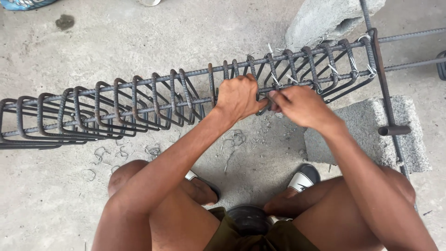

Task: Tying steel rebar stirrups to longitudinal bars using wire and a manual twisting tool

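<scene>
A long rebar cage [139, 104] lies across the concrete floor [139, 42], made of straight ribbed bars with many rectangular stirrups around them. Its right end rests on a grey concrete block [399, 135], and a second block [325, 18] stands just behind the cage. The person sits low in front of the cage, knees on both sides, feet in sandals on the floor.

The left hand [238, 96] is closed around the near top bar of the cage, about the middle of its length, with the knuckles up and one stirrup [212, 83] just beside it on the left. The right hand [302, 106] is just to the right of the left hand, the two nearly touching. Its fingers are pinched together on something thin at the bar, probably a piece of tie wire, but it is too small to tell for sure.

On the right part of the cage, several stirrups already have light-coloured wire ties [353, 65] at the crossings with the bars. On the left part the stirrups stand closer together and tilted, with no ties visible. Small bent wire pieces [234, 139] lie on the floor under and in front of the cage. A steel bar with a short handle [392, 130] lies over the block at the right end of the cage.
</scene>
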